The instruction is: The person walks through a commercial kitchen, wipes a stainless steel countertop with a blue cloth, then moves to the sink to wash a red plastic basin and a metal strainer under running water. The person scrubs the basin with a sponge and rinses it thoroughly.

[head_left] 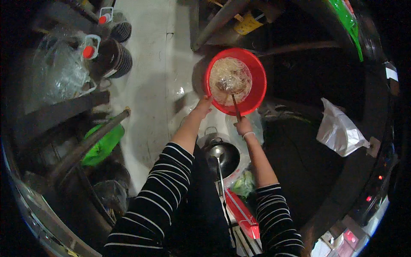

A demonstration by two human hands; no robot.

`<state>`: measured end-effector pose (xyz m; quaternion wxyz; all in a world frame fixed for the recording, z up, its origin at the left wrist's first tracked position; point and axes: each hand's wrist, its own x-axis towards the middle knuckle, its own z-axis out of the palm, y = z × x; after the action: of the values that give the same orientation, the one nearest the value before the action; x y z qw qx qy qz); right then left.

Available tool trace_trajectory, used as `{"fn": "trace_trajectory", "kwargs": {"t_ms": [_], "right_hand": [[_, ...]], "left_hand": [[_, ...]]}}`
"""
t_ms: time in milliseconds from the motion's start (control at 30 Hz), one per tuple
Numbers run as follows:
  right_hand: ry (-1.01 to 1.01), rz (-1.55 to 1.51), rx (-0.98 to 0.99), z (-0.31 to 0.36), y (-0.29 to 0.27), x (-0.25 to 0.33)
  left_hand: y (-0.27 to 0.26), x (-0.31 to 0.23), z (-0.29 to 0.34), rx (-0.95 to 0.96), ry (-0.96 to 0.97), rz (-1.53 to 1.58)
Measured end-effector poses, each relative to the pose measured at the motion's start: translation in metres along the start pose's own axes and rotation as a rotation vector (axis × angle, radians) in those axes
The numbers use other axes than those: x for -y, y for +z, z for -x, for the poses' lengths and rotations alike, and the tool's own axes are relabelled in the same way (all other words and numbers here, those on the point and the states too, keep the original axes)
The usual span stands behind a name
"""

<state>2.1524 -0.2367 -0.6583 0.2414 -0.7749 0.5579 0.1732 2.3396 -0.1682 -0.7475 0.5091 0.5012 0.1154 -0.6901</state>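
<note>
A deep red plastic bucket holds pale, thin noodles that look wet. My left hand grips the bucket's near left rim. In my right hand is the handle of a skimmer, gripped just outside the near rim. The skimmer's round head reaches into the bucket among the noodles, and its bowl is partly hidden by them and by glare. Nearer to me lies a dark wok with a metal ladle resting in it.
Leafy greens in clear plastic and a red package lie beside the wok. Dark jugs with red caps stand left. A green bag is beside a post. A white plastic bag hangs at right. A yellow container stands beyond the bucket.
</note>
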Motion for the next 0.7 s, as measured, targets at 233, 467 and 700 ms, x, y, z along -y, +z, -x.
{"fn": "trace_trajectory", "kwargs": {"t_ms": [233, 467, 700], "right_hand": [[-0.003, 0.409, 0.117, 0.129, -0.028, 0.029], [-0.150, 0.612, -0.009, 0.182, -0.055, 0.042], [-0.200, 0.510, -0.119, 0.246, -0.023, 0.040]], "left_hand": [[-0.063, 0.052, 0.045, -0.114, -0.009, 0.033], [-0.130, 0.127, 0.111, -0.209, 0.044, 0.181], [-0.195, 0.227, 0.161, -0.338, 0.042, 0.347]]}}
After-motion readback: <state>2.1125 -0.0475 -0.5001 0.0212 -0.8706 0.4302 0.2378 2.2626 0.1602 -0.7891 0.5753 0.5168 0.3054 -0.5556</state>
